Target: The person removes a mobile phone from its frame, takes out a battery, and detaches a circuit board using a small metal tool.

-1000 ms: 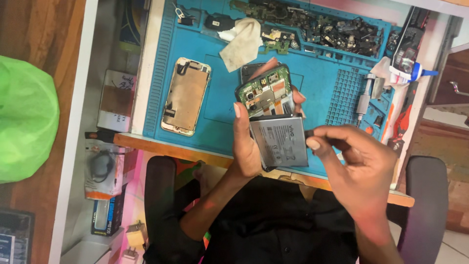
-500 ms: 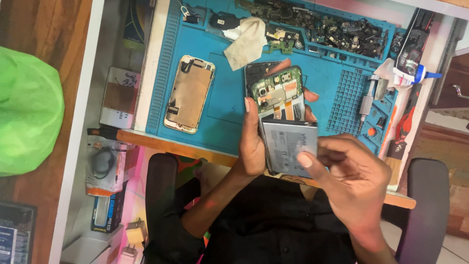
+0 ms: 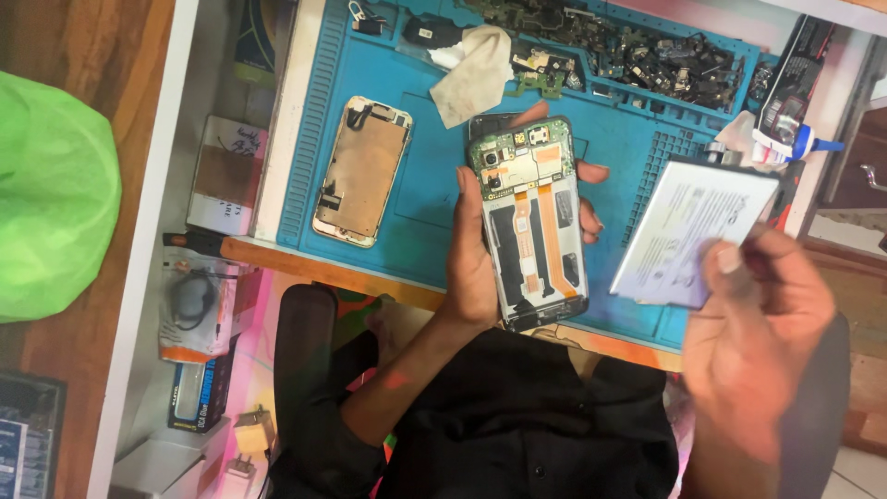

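My left hand grips an opened phone by its edges, its back off, showing a green circuit board at the top and orange flex cables down the empty battery bay. My right hand holds a flat silver-white battery to the right of the phone, apart from it. Both are held above a blue repair mat.
Another opened phone shell lies on the mat at left. A crumpled cloth and a tray of several small parts sit at the back. A glue tube lies at right. A green bag rests at far left.
The battery has come out of the phone: my right hand lifted it off and carried it to the right. The battery bay now shows bare with orange cables.
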